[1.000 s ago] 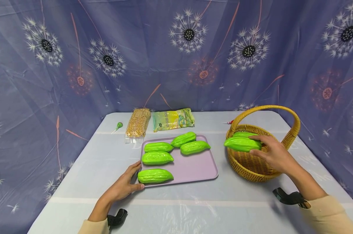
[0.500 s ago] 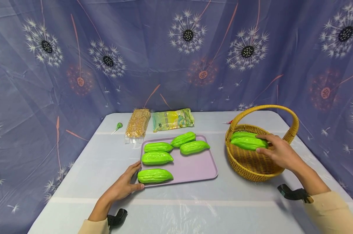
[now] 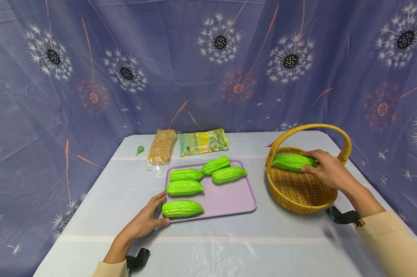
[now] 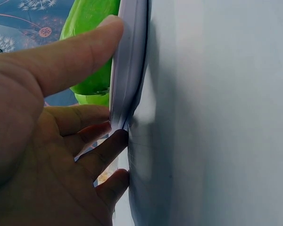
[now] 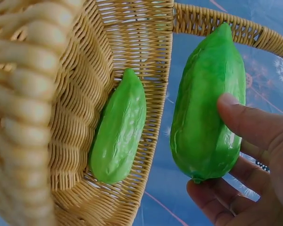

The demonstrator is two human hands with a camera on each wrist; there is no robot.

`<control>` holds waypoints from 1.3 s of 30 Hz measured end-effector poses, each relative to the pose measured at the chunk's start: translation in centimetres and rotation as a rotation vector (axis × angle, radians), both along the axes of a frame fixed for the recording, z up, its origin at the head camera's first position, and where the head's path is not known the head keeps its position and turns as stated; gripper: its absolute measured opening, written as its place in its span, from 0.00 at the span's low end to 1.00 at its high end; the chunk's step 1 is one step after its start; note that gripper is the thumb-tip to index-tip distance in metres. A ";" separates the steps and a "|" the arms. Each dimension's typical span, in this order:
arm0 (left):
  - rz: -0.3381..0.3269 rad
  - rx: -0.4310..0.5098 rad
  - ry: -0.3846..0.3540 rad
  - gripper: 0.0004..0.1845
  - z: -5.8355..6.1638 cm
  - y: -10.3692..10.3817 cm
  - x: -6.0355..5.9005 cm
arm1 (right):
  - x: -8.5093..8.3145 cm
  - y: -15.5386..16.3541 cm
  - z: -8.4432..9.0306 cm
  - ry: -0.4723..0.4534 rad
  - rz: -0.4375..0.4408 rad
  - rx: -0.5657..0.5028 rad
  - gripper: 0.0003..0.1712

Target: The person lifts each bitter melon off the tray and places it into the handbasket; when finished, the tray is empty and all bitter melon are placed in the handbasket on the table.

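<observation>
I see the held gourd lying with its long axis roughly level across the mouth of the wicker basket, its pointed tip toward the tray side and its blunt end in my right hand. That hand has thumb and fingers curled round the blunt end. In the right wrist view the gourd is glossy bright green plastic, spindle-shaped, with shallow lengthwise ridges and a bumpy skin. Below it, inside the basket, a second gourd of the same kind lies along the woven wall. The basket is tan, tightly woven, round, with a braided hoop handle arching over it.

To the left sits a flat lilac tray, smooth, with rounded corners, carrying five more gourds. My left hand grips its near-left corner: the thumb lies over the rim, the fingers tucked under the edge, just beside the nearest gourd. Behind the tray lie a clear packet of yellow kernels and a yellow-green printed bag, on a pale table
</observation>
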State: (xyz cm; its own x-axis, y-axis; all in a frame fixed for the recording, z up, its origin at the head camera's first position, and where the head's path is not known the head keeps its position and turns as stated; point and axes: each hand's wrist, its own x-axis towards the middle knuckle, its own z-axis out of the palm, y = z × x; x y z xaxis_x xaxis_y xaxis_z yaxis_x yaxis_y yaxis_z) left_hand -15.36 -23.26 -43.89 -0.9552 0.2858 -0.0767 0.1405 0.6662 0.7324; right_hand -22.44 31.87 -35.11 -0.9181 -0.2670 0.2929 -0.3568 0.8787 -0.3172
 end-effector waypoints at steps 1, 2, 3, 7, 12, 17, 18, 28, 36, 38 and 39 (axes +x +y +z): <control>-0.001 -0.001 0.000 0.47 0.0 0.0 0.0 | -0.2 0.0 0.0 -0.011 -0.005 0.003 0.29; -0.002 -0.002 0.001 0.47 0.0 0.0 0.0 | -0.3 0.0 0.1 -0.025 -0.013 0.008 0.29; -0.002 -0.003 0.001 0.47 0.0 0.0 0.0 | -0.4 0.0 0.1 -0.035 -0.020 0.013 0.29; -0.004 -0.002 0.005 0.47 -0.1 0.0 0.0 | -1.0 0.0 0.2 -0.072 -0.038 0.022 0.31; -0.007 -0.002 0.007 0.47 -0.1 0.0 0.0 | -1.6 0.1 0.1 -0.107 -0.053 0.032 0.32; -0.006 -0.007 0.005 0.47 0.0 0.0 0.0 | -2.0 0.4 -0.2 -0.134 -0.056 0.044 0.32; -0.005 -0.007 0.003 0.47 0.0 0.0 0.0 | -2.1 0.4 -0.2 -0.139 -0.055 0.046 0.32; 0.001 0.000 -0.016 0.47 -0.2 0.0 -0.1 | -2.6 0.7 0.2 -0.158 -0.043 0.086 0.31; 0.004 0.006 -0.021 0.47 -0.2 -0.1 -0.1 | -3.3 0.8 0.5 -0.206 -0.033 0.101 0.30; 0.005 0.006 -0.019 0.47 -0.2 -0.1 -0.1 | -3.5 0.8 0.4 -0.226 -0.029 0.102 0.29; 0.005 0.007 -0.016 0.47 -0.2 0.0 -0.1 | -3.6 0.9 0.3 -0.236 -0.026 0.104 0.29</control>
